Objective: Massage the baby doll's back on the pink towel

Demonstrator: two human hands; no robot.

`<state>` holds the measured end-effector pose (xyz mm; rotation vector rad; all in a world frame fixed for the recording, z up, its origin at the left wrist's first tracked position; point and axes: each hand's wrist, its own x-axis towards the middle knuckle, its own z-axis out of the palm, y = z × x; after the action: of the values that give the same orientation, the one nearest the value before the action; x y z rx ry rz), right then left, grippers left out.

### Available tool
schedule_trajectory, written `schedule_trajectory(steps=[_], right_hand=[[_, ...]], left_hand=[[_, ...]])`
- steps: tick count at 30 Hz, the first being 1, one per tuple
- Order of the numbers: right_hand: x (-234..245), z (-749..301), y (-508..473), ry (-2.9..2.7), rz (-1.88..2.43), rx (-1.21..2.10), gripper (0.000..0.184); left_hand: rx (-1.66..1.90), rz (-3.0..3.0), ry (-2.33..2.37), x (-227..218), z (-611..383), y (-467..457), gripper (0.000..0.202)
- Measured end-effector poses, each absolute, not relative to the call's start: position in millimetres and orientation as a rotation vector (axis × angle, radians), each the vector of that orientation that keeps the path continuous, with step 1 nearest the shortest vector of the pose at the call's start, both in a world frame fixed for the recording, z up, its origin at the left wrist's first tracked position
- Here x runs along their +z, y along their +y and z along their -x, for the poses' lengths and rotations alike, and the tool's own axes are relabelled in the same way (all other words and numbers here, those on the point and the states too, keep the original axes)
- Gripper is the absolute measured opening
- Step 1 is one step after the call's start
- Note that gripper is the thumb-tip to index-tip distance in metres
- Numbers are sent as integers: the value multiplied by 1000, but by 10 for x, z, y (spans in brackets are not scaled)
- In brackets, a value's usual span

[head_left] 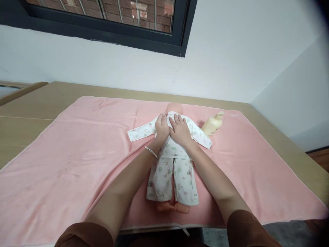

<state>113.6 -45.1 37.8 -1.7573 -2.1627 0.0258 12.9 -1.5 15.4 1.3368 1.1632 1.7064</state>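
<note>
A baby doll in white printed pyjamas lies on its back on a pink towel, head toward the wall and bare feet toward me. Both of my hands rest on its chest. My left hand is curled at the top of the shirt, its fingers bent onto the cloth near the collar. A thin bracelet sits on that wrist. My right hand lies flat on the shirt with its fingers stretched out toward the doll's neck. The doll's sleeves spread out to either side.
A cream pump bottle lies on the towel just right of the doll's shoulder. The towel covers a wooden table that stands against a white wall under a dark-framed window. A floor strip shows at the right.
</note>
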Motion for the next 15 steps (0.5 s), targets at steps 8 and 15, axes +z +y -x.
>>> schedule_trajectory(steps=[8, 15], right_hand=[[321, -1176, -417, -1909, 1818, 69, 53], [423, -1063, -544, -2182, 1840, -73, 57]], left_hand=[[1714, -1329, 1180, 145, -134, -63, 40], [1708, -1359, 1100, 92, -134, -26, 37]])
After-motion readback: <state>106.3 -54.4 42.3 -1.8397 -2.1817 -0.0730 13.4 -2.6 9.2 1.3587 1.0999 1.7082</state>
